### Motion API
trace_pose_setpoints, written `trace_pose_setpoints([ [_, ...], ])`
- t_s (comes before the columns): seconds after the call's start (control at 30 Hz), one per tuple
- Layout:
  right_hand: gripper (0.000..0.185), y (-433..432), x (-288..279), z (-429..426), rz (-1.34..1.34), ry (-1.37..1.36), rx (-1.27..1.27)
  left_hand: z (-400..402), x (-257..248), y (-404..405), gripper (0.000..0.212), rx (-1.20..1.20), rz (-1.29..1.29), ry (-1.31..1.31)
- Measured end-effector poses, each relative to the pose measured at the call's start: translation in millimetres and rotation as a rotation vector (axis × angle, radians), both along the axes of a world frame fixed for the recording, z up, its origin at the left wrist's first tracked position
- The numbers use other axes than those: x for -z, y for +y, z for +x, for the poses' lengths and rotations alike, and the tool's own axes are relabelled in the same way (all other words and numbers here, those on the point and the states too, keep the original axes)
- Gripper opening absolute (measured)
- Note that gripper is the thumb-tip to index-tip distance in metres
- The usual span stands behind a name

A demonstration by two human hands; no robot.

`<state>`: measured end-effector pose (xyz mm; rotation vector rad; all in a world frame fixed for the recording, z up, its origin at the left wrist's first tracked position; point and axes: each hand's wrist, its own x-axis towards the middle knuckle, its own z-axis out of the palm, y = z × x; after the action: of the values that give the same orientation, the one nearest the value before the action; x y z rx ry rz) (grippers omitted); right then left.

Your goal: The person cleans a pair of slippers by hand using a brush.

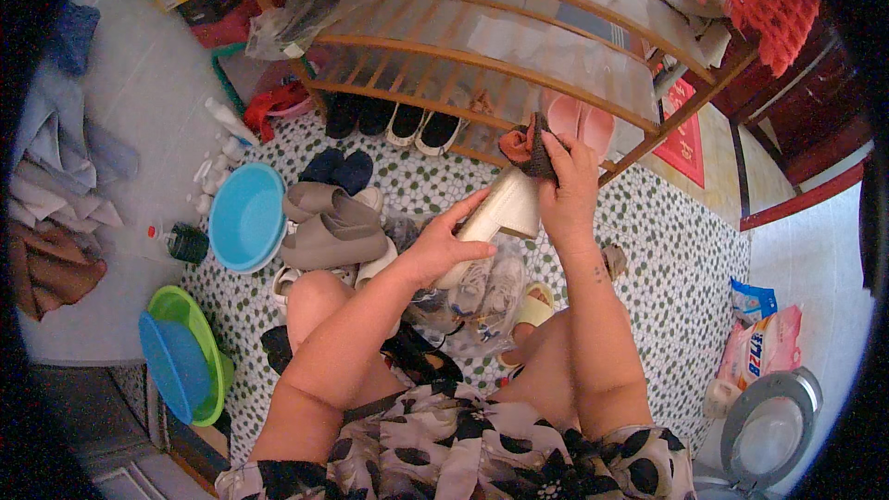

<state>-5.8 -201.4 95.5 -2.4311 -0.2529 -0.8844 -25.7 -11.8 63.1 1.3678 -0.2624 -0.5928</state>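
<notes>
My left hand grips a cream-coloured shoe with a thick block heel, tilted with its heel end up and away from me. In my right hand is a bunched brown and dark cloth, which sits against the far end of the shoe. Below my hands, a pair of pale lace-up shoes lies in a clear plastic bag on the pebble-patterned floor. Taupe slides are piled left of my left hand. Black shoes lie between my legs, and a yellow slipper is on my foot.
A slatted wooden rack stands in front, with pink slippers and black-and-white shoes low down. Left are a blue basin, a dark bottle and a green basin. A pink packet stands at right.
</notes>
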Motion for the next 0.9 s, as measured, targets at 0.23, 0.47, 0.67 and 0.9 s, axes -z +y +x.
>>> trace_pose_setpoints([
  [0.23, 0.049, 31.1, 4.4, -14.8, 0.012, 0.179, -0.307, 2.7, 11.2, 6.5, 0.078, -0.141, 0.085, 0.14],
  [0.47, 0.039, 41.7, 5.3, -26.6, 0.301, 0.435, -0.682, 9.2, 39.1, 13.2, 0.065, -0.185, -0.202, 0.049],
  [0.67, 0.042, 39.5, -0.7, -27.3, 0.091, 0.301, -0.601, 16.0, 33.9, 8.2, 0.055, -0.202, -0.352, 0.239],
  [0.9, 0.045, 19.9, -7.3, -10.0, -0.083, 0.108, -0.295, 1.8, 4.5, -0.2, 0.074, -0.179, 0.026, 0.091],
])
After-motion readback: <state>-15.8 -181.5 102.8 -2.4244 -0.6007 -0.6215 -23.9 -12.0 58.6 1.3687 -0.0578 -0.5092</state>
